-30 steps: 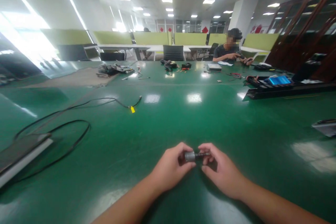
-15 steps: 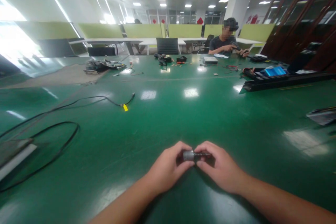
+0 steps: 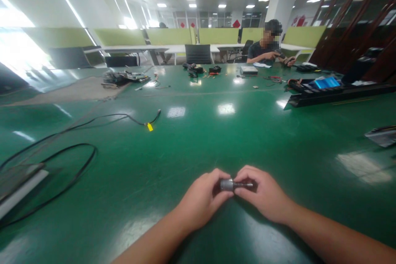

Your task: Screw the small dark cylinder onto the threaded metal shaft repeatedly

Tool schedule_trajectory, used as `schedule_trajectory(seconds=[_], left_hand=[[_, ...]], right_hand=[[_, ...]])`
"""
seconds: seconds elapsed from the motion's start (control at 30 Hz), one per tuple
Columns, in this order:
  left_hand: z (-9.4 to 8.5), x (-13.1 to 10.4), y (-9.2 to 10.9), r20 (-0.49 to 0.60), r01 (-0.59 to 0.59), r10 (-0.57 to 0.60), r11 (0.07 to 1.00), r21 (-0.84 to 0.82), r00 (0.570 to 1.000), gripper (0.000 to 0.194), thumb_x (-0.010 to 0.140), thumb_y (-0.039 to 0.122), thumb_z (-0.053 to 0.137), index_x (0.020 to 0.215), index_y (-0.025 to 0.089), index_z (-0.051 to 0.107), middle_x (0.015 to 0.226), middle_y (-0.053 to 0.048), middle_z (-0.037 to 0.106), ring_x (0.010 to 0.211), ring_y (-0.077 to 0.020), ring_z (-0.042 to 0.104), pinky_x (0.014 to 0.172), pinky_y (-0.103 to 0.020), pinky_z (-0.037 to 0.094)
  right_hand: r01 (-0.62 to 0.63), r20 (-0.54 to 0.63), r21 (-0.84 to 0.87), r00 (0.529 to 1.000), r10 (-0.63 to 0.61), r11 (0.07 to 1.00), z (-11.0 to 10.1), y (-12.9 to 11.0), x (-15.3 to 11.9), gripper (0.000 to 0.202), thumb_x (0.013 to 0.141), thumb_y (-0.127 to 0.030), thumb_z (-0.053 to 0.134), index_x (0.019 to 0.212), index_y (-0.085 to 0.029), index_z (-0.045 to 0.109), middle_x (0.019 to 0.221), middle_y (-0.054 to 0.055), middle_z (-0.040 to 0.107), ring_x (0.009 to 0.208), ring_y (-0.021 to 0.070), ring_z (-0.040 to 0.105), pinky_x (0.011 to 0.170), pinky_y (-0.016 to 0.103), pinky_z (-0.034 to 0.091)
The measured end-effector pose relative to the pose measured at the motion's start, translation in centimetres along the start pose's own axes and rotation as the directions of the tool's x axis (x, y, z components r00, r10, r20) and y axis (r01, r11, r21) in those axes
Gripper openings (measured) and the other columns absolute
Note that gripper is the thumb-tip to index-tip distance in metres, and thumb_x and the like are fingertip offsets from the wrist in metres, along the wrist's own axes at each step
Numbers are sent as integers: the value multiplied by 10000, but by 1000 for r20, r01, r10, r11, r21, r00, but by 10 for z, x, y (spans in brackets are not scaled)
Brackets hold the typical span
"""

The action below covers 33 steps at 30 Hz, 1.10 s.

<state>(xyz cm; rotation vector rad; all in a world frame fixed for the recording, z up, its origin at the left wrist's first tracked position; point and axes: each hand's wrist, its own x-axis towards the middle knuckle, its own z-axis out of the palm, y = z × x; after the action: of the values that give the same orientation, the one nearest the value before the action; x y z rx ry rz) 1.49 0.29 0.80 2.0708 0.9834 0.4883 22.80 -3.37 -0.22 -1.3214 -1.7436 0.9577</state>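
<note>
Between both hands lies a small grey metal cylinder [image 3: 227, 185] with a thinner dark shaft [image 3: 243, 185] sticking out to the right; its exact kind is too small to tell. The thumb and fingers of my left hand [image 3: 201, 198] are closed around the cylinder's left part. My right hand [image 3: 269, 196] pinches at the joint where the shaft meets the cylinder, and the shaft's lighter tip shows inside its curl. Both hands are held low, close over the green tabletop [image 3: 198, 144].
A black cable [image 3: 77, 126] with a yellow tag [image 3: 150, 127] runs along the left. A flat object with a pale edge [image 3: 23, 194] lies at near left. Electronic parts [image 3: 125, 77] and a metal box [image 3: 248, 71] stand farther back. Another person [image 3: 262, 51] sits at the far right.
The view has shifted slightly. My right fingers have shifted a little along the shaft, and more of the shaft now shows. Both hands keep their hold.
</note>
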Motion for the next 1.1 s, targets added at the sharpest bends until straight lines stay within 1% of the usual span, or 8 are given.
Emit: schedule_trajectory(seconds=[0.23, 0.33, 0.47, 0.63, 0.87, 1.1], left_hand=[[0, 0, -1, 6, 16, -16, 1000, 19, 1000, 242, 890, 343, 627, 1111, 251, 590, 1011, -27, 659, 904, -207, 593, 800, -303, 449], [0, 0, 0, 14, 14, -15, 1000, 23, 1000, 248, 886, 344, 632, 1108, 239, 597, 1009, -37, 662, 905, -208, 599, 791, -299, 450], [0, 0, 1, 11, -5, 4, 1000, 20, 1000, 254, 882, 336, 639, 1113, 236, 603, 1018, -38, 667, 911, -202, 607, 794, -293, 455], [1, -1, 0, 6, 6, -6, 1000, 19, 1000, 249, 886, 328, 641, 1118, 252, 594, 1014, -24, 666, 912, -200, 604, 799, -295, 451], [-1, 1, 1, 11, 9, -9, 1000, 6, 1000, 245, 888, 315, 643, 1121, 259, 590, 1031, -12, 663, 927, -193, 602, 810, -294, 439], [0, 0, 0, 15, 15, -15, 999, 29, 1000, 245, 888, 316, 641, 1121, 269, 582, 1017, -3, 655, 913, -194, 587, 796, -300, 426]], right_hand=[[17, -4, 33, 1000, -17, 999, 1, 3, -1, 60, 809, -195, 693, 868, -193, 686, 880, 30, 650, 824, 180, 606, 745, 300, 452], [27, 5, 49, 1000, -27, 998, 0, 4, -1, 57, 813, -206, 691, 867, -192, 678, 896, 32, 643, 832, 180, 603, 749, 300, 456], [33, 10, 64, 999, -34, 997, -1, 4, 0, 52, 820, -222, 689, 860, -191, 675, 896, 36, 634, 828, 180, 596, 739, 300, 455], [31, 12, 85, 999, -33, 996, -1, 4, 0, 47, 824, -224, 686, 850, -188, 671, 889, 36, 623, 810, 176, 586, 717, 293, 449], [14, 9, 113, 1000, -16, 993, -1, 2, -1, 32, 824, -201, 677, 849, -185, 666, 892, 37, 613, 814, 177, 586, 722, 296, 449], [32, 4, 103, 999, -33, 994, -1, 2, -1, 28, 818, -181, 676, 843, -186, 666, 879, 34, 612, 790, 171, 576, 703, 289, 440]])
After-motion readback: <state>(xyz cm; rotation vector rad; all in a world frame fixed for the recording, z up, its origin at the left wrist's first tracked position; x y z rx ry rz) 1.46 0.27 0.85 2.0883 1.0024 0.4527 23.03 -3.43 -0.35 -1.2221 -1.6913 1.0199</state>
